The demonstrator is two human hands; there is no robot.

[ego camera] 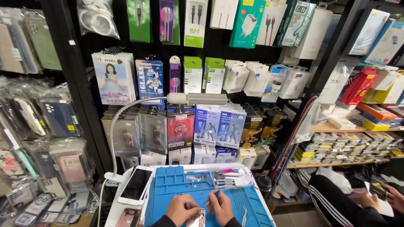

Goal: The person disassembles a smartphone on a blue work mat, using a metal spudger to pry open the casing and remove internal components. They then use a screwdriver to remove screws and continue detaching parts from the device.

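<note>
Both hands sit low at the near edge of the blue work mat [176,185]: the left hand [180,209] has its fingers curled down onto the upper end of a small phone-like device [198,218], and the right hand [220,206] pinches a thin dark tool [213,195] between thumb and fingertips, tip aimed up and away from the device. That device lies between the two hands, touching the left one, cut off by the bottom of the view; it looks pale and glossy with a reddish tint, and finer detail is too small to tell. Ahead of the hands the mat keeps an open blue stretch before its tray compartments, where small metal tools [227,180] lie in a cluster. Just right of the right hand a pair of tweezers [244,216] rests on the ribbed part of the mat, near its right edge. Left of the left hand, off the mat, a white smartphone [135,185] lies screen-up on the white table [113,214], near the table's left rim. Above the hands a gooseneck lamp [191,98] arches over from a clamp at the far left. Behind the table a black display wall [84,46] packed with boxed accessories closes off the far side. Well to the right, another person's hands [385,197] hold a dark phone over a striped sleeve.
</note>
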